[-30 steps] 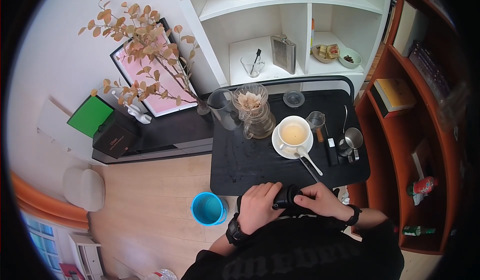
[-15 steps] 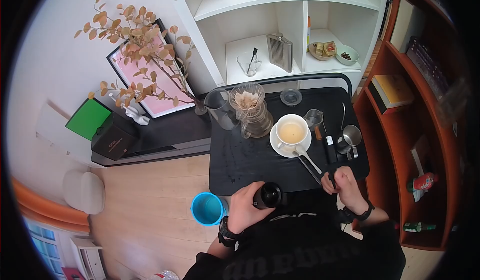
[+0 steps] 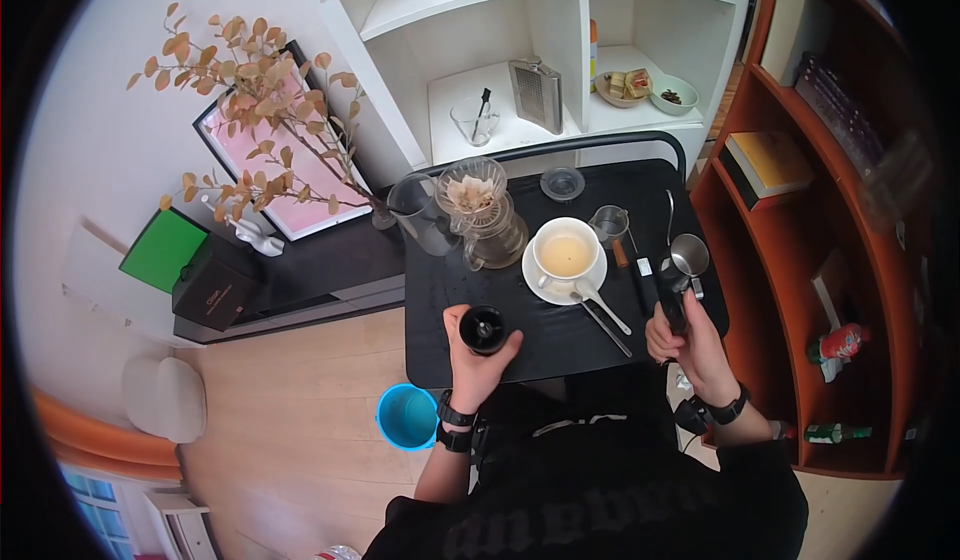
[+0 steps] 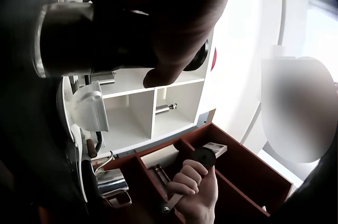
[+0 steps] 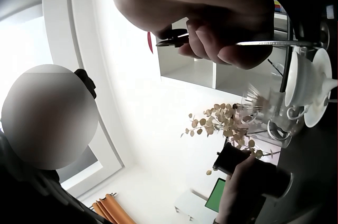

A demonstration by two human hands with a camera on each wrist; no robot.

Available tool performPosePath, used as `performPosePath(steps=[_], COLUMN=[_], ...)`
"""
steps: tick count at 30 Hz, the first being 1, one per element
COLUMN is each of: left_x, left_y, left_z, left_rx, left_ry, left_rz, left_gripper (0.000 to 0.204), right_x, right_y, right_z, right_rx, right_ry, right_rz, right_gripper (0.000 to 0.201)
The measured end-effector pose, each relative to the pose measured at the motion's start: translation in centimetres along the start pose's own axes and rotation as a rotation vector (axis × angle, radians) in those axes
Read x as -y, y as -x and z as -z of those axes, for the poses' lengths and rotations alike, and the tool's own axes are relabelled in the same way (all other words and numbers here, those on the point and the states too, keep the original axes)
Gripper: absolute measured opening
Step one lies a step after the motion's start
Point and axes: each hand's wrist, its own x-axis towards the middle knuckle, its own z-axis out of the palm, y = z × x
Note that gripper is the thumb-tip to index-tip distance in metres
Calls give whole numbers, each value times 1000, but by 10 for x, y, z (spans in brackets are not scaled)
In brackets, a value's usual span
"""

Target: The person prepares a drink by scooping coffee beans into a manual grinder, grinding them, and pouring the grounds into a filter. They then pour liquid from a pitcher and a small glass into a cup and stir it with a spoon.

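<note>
In the head view my left hand (image 3: 474,372) grips a black cylindrical coffee grinder (image 3: 484,331) over the front left of the table. Its top is uncovered, with a small metal shaft inside. My right hand (image 3: 700,348), off to the right, holds the grinder's crank handle (image 4: 203,156), a round black lid with a flat metal arm. The metal arm (image 5: 259,43) juts past the curled fingers in the right wrist view. Between the hands a white cup (image 3: 566,250) of pale liquid stands on a saucer (image 3: 534,285), beside a white spoon (image 3: 610,308).
A glass dripper (image 3: 470,187) with a paper filter sits on a glass server (image 3: 500,240) at the back left. A steel pitcher (image 3: 690,255) stands at the right edge. On the floor is a blue bucket (image 3: 408,416). White shelving (image 3: 480,20) rises behind the table.
My right hand has come off the grinder and moved right, taking the crank handle along. My left hand has carried the grinder forward and left, and its uncovered top now shows.
</note>
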Motion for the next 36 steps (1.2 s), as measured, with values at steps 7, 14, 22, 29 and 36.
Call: performPosePath(steps=[7,14,22,29,36], left_x=[19,26,22,21,6], left_y=[-16,-21,-24,-16,4], left_z=[-9,-13,-8,3,35], left_rx=[-55,-70,-63,-31,-21], left_ry=[113,139,87,-40,-108], left_rz=[70,97,68,2,-66], left_gripper=[47,48,50,75,80], right_x=[-10,-13,-12,9,30], right_y=[-8,-14,-17,-20,-28], right_z=[10,12,10,16,24], right_rx=[-15,21,-8,-80,-19], right_ry=[-384,-420,-345,-279,-293], right_rz=[-146,-172,-161,-54,1], right_gripper=[65,65,66,66,64])
